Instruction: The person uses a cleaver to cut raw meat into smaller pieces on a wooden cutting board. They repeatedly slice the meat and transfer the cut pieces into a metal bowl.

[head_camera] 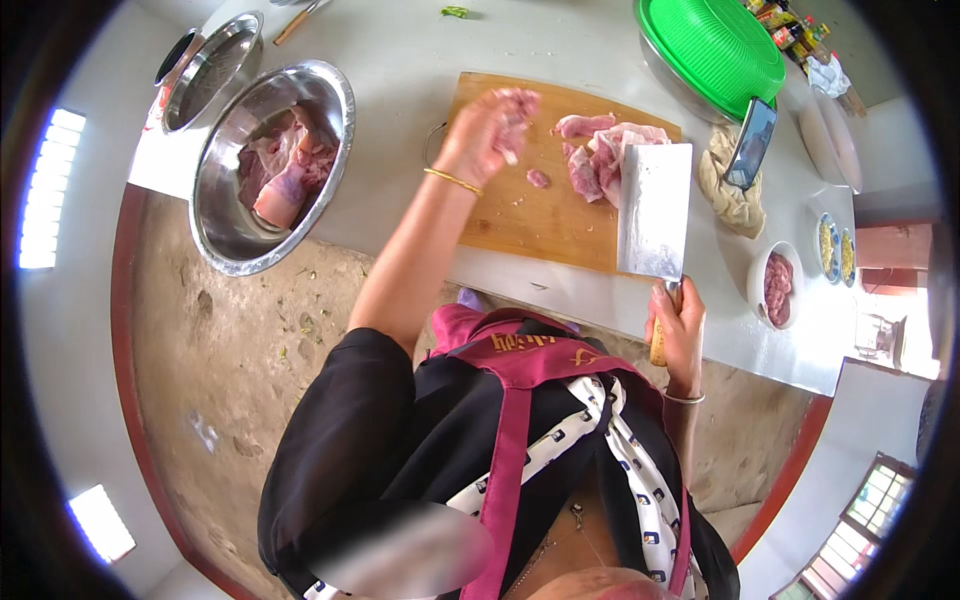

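Observation:
A piece of raw meat (517, 112) is in my left hand (474, 139), raised over the left part of a wooden cutting board (525, 232). My right hand (679, 322) grips the wooden handle of a cleaver (654, 214). The broad steel blade lies over the board's right side and hides part of what is beneath. Several chunks of raw meat (585, 174) lie against the blade's left edge, some pale with fat or skin. One small scrap of meat (538, 178) sits alone near the middle of the board.
Left of the board stands a steel basin (217, 225) with large raw meat pieces. A white bowl (757, 300) of cut meat is at the right. A phone (752, 142) leans on a cloth (720, 176). A green plastic basket (712, 52) and several bottles (799, 37) stand behind.

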`<action>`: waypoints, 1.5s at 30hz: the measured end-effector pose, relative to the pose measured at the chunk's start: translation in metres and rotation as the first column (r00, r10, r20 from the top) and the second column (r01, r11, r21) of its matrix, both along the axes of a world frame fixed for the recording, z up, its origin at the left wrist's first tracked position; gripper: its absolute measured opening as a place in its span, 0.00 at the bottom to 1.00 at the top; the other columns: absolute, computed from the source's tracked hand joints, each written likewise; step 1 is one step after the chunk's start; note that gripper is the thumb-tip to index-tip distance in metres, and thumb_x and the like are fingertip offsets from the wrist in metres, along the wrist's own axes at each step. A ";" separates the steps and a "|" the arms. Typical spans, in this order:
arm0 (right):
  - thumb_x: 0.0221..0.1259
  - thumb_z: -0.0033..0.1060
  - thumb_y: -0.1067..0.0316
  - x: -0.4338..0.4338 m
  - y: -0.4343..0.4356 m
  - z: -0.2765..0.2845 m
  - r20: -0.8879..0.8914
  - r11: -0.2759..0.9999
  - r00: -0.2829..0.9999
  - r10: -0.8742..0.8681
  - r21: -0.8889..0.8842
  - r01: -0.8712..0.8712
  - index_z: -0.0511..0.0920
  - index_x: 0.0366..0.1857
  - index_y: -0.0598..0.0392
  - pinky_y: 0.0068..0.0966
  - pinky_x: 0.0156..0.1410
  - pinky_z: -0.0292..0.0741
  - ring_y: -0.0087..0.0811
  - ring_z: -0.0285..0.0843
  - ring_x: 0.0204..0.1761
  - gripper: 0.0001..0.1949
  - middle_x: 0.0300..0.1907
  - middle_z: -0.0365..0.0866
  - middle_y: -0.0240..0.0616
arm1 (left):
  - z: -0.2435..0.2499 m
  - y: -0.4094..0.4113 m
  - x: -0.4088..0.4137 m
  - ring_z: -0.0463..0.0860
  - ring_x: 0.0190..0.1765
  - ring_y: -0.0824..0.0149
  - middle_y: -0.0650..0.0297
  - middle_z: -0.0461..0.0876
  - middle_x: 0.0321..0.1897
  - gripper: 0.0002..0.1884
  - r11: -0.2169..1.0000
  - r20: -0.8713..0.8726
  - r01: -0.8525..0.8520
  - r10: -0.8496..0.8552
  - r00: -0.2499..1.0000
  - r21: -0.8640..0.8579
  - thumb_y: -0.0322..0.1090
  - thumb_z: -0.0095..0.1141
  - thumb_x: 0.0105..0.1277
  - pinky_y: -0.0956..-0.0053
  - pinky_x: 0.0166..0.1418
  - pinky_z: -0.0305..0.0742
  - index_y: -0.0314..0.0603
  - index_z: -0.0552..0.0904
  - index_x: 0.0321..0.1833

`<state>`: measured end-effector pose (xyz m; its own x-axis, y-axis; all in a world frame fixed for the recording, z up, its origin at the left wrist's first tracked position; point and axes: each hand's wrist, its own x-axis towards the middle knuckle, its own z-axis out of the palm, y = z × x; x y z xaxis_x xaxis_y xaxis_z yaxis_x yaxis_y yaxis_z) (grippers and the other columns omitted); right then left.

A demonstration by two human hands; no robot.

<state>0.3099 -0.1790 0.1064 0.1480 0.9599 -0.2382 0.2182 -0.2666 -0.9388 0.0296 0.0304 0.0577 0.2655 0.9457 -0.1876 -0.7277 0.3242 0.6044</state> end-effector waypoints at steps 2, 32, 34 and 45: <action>0.69 0.57 0.67 0.000 -0.003 -0.002 -0.012 1.000 1.000 -0.010 0.007 0.010 0.73 0.39 0.60 0.18 0.21 0.66 0.19 0.67 0.17 0.08 0.23 0.71 0.30 | 0.039 -0.007 -0.032 0.66 0.20 0.78 0.60 0.83 0.36 0.09 0.989 -0.078 -0.060 0.071 0.994 0.137 0.31 0.47 0.71 0.83 0.20 0.59 0.34 0.80 0.40; 0.52 0.68 0.71 -0.048 0.055 -0.005 0.637 0.760 0.768 0.066 0.467 -0.453 0.75 0.54 0.57 0.37 0.41 0.79 0.48 0.82 0.36 0.23 0.37 0.82 0.48 | -0.021 -0.031 -0.277 0.83 0.33 0.56 0.52 0.82 0.31 0.16 0.775 -0.864 0.631 0.294 -0.410 -0.035 0.26 0.49 0.67 0.66 0.36 0.78 0.36 0.79 0.57; 0.53 0.69 0.69 -0.068 0.067 -0.013 0.751 0.766 0.656 0.070 0.381 -0.518 0.74 0.56 0.54 0.39 0.41 0.79 0.48 0.83 0.37 0.24 0.41 0.82 0.49 | 0.003 -0.031 -0.264 0.82 0.48 0.53 0.48 0.83 0.43 0.18 0.862 -0.874 0.500 0.307 -0.377 0.088 0.31 0.51 0.65 0.62 0.54 0.74 0.35 0.80 0.56; 0.49 0.72 0.67 -0.098 0.064 -0.056 0.861 0.785 0.508 0.031 0.294 -0.545 0.77 0.54 0.50 0.41 0.47 0.75 0.46 0.76 0.46 0.24 0.44 0.74 0.41 | 0.042 -0.072 -0.284 0.84 0.52 0.66 0.54 0.85 0.52 0.16 0.920 -0.931 0.153 0.347 0.114 0.362 0.28 0.53 0.69 0.73 0.58 0.77 0.32 0.80 0.58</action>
<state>0.2118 -0.1155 0.0509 -0.2890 0.9057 0.3101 0.8823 0.3777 -0.2809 -0.2544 -0.0416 0.0994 -0.0092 0.9963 0.0851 0.5596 -0.0654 0.8262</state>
